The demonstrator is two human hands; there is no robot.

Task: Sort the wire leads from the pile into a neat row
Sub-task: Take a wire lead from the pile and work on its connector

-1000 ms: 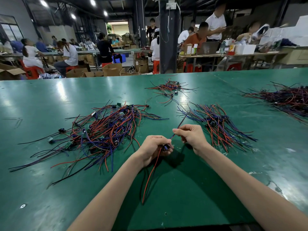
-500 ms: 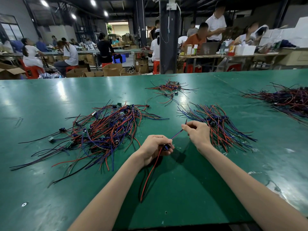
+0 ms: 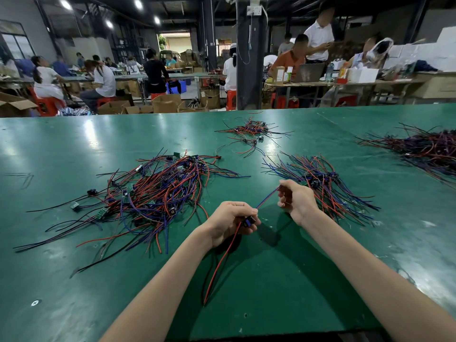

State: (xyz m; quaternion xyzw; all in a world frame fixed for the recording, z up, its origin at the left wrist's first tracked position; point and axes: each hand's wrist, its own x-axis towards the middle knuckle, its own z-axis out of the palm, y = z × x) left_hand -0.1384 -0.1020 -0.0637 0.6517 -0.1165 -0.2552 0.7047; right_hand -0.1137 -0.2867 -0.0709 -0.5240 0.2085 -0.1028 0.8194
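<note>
Between tangled pile (image 3: 153, 198), left of left hand (image 3: 232, 222), and sorted row (image 3: 328, 188) beyond right hand (image 3: 296, 201): left hand gripped wire lead (image 3: 267, 197) at connector (image 3: 248, 222), right hand pinched far end; best drawn taut before laying alongside row, connectors aligned.

One wide, head-worn view looks forward and down, close over the green table (image 3: 74, 149). Distant benches (image 3: 172, 75) cross the frame's top.
</note>
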